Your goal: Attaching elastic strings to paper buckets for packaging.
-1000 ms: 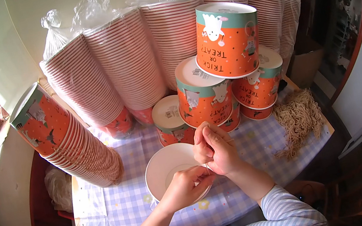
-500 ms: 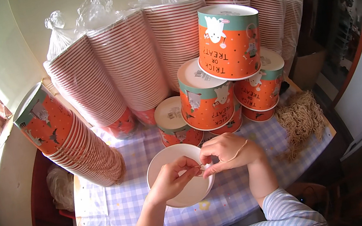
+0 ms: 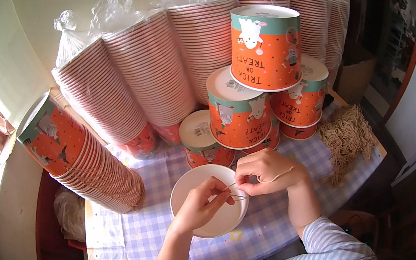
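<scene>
String [image 3: 239, 197] first: thin, tan, two strands spanning the gap between the hands, over the right side of the open white tub [image 3: 176, 195]. One looped piece or two, I can't tell from my feed; same for whether it's fixed to the tub rim. Left hand [image 3: 201, 203]: thumb and fingers narrowed to a pinch on the strands. Right hand [image 3: 265, 171]: also pinching at the fingertips, more string lying across the thumb side toward the wrist. Handling, my read: next to no weight, fully limp, slightly fuzzy so decent friction, tough enough to pull but quick to snag or twist. I'd take it fingertip to thumb pad, close to the strand gap, with light tension both ways; a palm grip would lose it. Tub reads as light, stiffish paper; I'd hold it by the rolled rim, since the wall could dent. Outward: checked tablecloth [image 3: 153, 244] under it, tangled string pile [image 3: 347, 137] right, inverted orange tubs [image 3: 264, 57] far right, nested orange stack [image 3: 64, 140] left, looking tilted through this lens, and bagged stacks [image 3: 148, 68] along the far side.
</scene>
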The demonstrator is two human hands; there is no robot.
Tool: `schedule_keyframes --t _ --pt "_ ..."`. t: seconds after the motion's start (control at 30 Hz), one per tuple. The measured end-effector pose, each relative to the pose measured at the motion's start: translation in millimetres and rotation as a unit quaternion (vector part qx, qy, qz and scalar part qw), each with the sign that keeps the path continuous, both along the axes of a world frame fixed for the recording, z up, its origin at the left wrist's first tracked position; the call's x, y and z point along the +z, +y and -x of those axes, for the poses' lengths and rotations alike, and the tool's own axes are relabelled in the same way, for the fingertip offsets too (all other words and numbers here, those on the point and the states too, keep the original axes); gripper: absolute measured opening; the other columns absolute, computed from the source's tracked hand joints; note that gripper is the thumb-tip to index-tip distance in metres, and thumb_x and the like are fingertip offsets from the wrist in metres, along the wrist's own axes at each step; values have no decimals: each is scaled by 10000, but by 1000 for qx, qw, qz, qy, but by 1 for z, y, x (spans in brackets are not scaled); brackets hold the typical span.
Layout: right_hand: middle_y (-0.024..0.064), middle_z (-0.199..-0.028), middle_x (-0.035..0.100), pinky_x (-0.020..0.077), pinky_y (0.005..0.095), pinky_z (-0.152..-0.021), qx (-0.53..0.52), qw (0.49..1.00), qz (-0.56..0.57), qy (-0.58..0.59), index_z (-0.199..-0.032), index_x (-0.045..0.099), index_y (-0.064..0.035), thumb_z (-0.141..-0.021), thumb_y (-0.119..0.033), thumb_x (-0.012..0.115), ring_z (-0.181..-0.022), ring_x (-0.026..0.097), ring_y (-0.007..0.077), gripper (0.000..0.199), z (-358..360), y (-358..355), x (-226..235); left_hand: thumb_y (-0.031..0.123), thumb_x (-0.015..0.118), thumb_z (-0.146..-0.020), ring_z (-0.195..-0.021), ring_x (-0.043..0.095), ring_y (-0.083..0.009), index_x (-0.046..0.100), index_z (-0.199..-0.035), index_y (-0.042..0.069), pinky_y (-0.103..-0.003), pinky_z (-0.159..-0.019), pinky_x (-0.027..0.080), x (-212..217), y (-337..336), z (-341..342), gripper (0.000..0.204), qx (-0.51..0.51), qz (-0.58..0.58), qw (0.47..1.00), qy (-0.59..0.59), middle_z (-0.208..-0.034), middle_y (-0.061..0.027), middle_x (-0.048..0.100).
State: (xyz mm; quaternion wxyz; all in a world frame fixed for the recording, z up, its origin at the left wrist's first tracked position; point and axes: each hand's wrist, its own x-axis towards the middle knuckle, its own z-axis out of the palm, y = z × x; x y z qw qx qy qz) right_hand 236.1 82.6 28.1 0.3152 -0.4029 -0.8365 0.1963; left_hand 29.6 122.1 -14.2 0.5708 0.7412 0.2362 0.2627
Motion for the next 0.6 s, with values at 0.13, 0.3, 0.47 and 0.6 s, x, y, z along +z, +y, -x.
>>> schedule_keyframes --t 0.13,0.3,0.47,0.6 --pt "47 -660 560 436 287 -514 12 1000 -16 14 -705 569 -58 -687 -85 624 -574 551 180 64 -7 -1 2 43 515 -856 -783 609 -143 492 -876 -6 -267 -691 474 -3 0 0 58 -20 -17 1000 14 -791 -73 623" --pt "46 -663 564 444 294 -528 78 997 -8 25 -703 575 -67 -660 -77 628 -601 562 191 69 -9 -6 4 47 512 -858 -783 607 -142 483 -887 -2 -266 -688 471 -5 1 0 63 -26 -17 999 24 -795 -80 621" --pt "16 -672 563 472 318 -551 96 991 -44 -88 -683 582 -119 -677 -143 601 -659 580 195 32 10 -18 0 32 524 -851 -778 590 -117 488 -892 -2 -237 -675 461 -9 3 1 64 -31 24 999 -31 -809 -66 611" --pt "18 -676 568 490 338 -558 91 981 -57 -159 -671 590 -124 -698 -174 585 -681 594 195 57 32 -18 -9 5 547 -823 -747 559 -91 502 -882 -3 -222 -664 453 -17 7 4 74 -15 31 999 -21 -797 -47 597"
